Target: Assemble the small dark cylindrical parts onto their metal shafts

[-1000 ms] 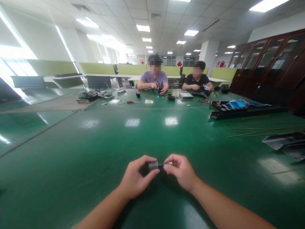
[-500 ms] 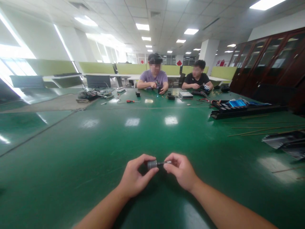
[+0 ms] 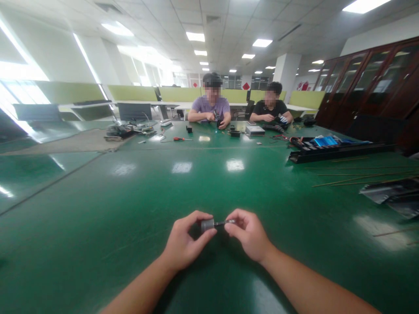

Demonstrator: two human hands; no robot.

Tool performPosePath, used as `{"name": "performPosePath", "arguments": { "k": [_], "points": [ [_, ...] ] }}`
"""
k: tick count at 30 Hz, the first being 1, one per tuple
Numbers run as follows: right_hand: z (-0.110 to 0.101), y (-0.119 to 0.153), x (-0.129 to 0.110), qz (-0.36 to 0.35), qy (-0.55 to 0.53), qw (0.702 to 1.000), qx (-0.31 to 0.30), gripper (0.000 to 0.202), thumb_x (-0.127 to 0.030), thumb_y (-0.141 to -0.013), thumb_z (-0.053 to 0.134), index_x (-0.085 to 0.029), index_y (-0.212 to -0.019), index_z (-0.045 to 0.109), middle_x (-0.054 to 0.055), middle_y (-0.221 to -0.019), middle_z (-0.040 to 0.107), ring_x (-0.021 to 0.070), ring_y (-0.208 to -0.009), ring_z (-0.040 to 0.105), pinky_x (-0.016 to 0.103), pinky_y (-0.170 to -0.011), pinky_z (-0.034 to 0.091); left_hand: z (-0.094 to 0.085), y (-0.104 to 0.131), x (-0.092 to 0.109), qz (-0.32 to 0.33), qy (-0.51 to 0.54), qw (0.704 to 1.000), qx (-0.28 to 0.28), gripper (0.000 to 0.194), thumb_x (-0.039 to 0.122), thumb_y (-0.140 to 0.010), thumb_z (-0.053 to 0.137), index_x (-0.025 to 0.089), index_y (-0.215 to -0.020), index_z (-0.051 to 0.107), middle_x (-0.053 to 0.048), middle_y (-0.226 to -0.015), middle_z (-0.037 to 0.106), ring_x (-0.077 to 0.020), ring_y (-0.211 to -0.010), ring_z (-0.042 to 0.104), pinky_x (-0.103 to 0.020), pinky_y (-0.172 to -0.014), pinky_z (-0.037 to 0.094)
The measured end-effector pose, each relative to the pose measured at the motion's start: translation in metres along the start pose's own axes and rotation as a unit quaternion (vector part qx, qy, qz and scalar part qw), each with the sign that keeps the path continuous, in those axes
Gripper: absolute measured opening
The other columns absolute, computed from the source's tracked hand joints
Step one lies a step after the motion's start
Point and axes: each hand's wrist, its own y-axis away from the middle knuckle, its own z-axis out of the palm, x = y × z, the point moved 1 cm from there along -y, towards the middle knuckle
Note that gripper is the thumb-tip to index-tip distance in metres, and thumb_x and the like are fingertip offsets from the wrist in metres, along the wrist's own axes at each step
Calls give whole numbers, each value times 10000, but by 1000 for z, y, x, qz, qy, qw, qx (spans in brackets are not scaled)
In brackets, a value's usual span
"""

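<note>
My left hand (image 3: 185, 244) pinches a small grey metal piston (image 3: 207, 225) between thumb and fingers. From the piston's right end a thin dark connecting rod (image 3: 220, 223) runs across the gap to my right hand (image 3: 250, 237). The fingertips and thumb of that hand close on the rod's shiny far end, which they partly cover. Piston and rod lie roughly level, held just above the green tabletop (image 3: 183, 196).
Across the table sit two people, one in a purple shirt (image 3: 199, 106), one in black (image 3: 258, 109), each handling parts. A screwdriver (image 3: 181, 139) lies ahead. Electronic scraps (image 3: 124, 131) are back left; a black rail (image 3: 327, 152) and thin rods (image 3: 360, 175) are right.
My left hand has shifted very slightly left with the piston, and a little more of the rod shows between the hands. My right hand is nearly still.
</note>
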Motion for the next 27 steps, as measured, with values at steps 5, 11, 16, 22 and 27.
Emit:
{"name": "performPosePath", "arguments": {
  "k": [5,11,16,22,27],
  "points": [
    [0,1,-2,3,7,1000,4,119,-278,-753,693,-168,-760,649,-12,-642,582,140,-604,516,263,-611,410,0,-1,-1,-3,2,1000,1,214,347,-828,701,182,-964,690,-35,-838,725,-180,-733,678,-268,-688,523],
    [0,1,-3,1,5,1000,6,94,-248,-759,684,-166,-754,639,-16,-639,572,137,-603,511,263,-610,407,0,-1,-2,-4,4,1000,2,200,335,-829,707,192,-968,688,-19,-839,720,-170,-736,677,-261,-698,519],
    [0,1,-3,0,7,1000,3,85,-239,-764,677,-162,-768,643,-13,-635,573,141,-605,510,261,-591,390,-1,-2,1,-5,9,1000,4,203,342,-832,701,182,-958,692,-30,-829,720,-176,-723,675,-267,-694,524],
    [-1,1,-2,0,-3,1000,2,72,-222,-765,677,-159,-764,642,-13,-641,571,137,-601,510,266,-607,402,-2,-1,1,-3,12,1000,2,185,318,-829,711,188,-958,690,-17,-829,720,-165,-723,676,-252,-689,513],
    [-1,0,0,-6,-2,1000,4,80,-229,-762,678,-158,-768,643,-9,-641,572,142,-605,511,268,-603,401,-1,-1,0,4,7,1000,11,188,310,-818,719,188,-958,689,-14,-831,721,-164,-723,676,-249,-685,509]
  ]
}}
